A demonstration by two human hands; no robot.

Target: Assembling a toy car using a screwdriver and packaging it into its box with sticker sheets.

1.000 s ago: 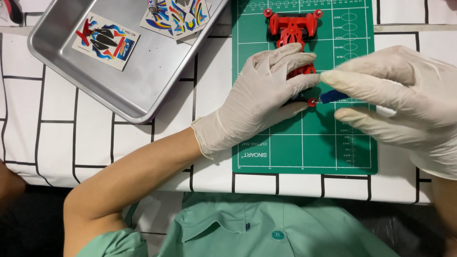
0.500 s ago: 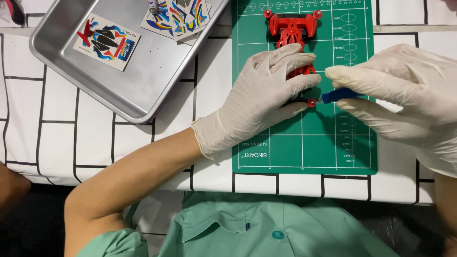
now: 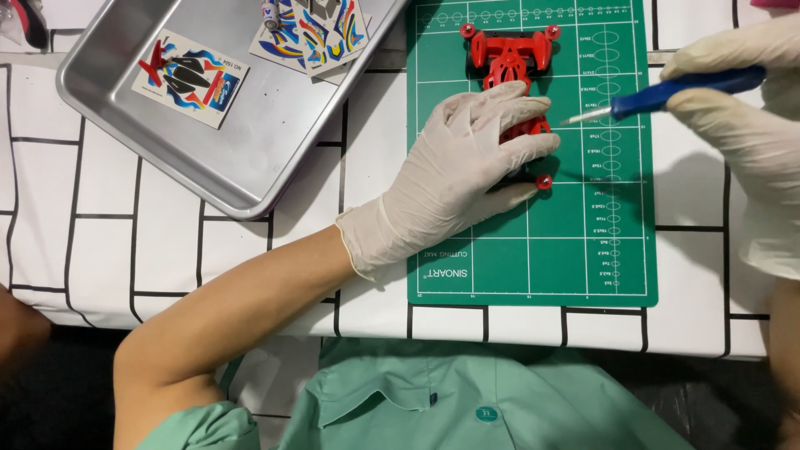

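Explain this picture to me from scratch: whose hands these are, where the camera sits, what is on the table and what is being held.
The camera is worn on a person's head and looks straight down at that person's own two gloved hands. The left hand lies flat on a red toy car chassis, pressing it onto a green cutting mat. The right hand holds a blue-handled tool with a thin metal tip pointing toward the chassis but not touching it. The mat lies on a white tablecloth with black lines. To the left sits a metal tray holding colourful sticker sheets.
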